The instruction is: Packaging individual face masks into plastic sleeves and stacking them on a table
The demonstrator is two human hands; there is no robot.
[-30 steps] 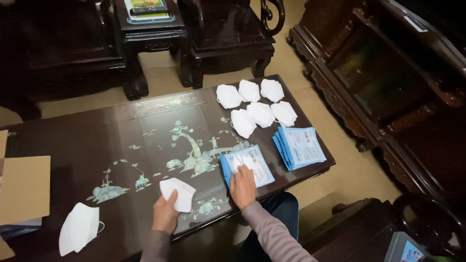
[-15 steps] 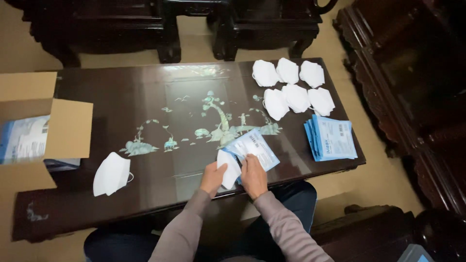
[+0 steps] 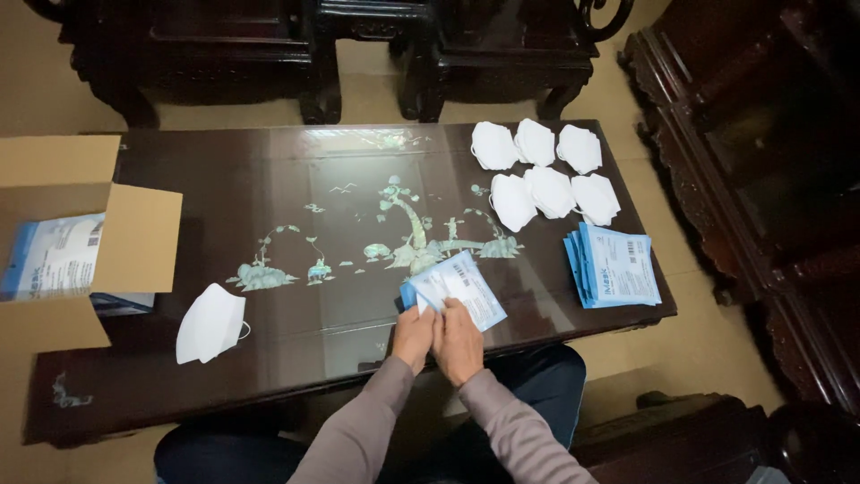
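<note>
My left hand (image 3: 413, 338) and my right hand (image 3: 459, 339) meet at the near edge of the dark inlaid table (image 3: 305, 350). Both grip the near end of a blue and white flat pouch (image 3: 455, 287) that lies tilted on the tabletop. The white mask held a moment ago is hidden, behind my hands or inside the pouch; I cannot tell which. A single folded white mask (image 3: 210, 323) lies to the left of my hands.
Several white masks (image 3: 542, 170) lie in two rows at the far right of the table. A stack of blue pouches (image 3: 614, 266) sits near the right edge. An open cardboard box (image 3: 81, 242) with packets stands at the left. Dark wooden chairs (image 3: 497, 49) stand behind.
My left hand brought a white mask from the table's left over to the pouch under my right hand. Both hands now hold the pouch together. The view shifted left and down.
</note>
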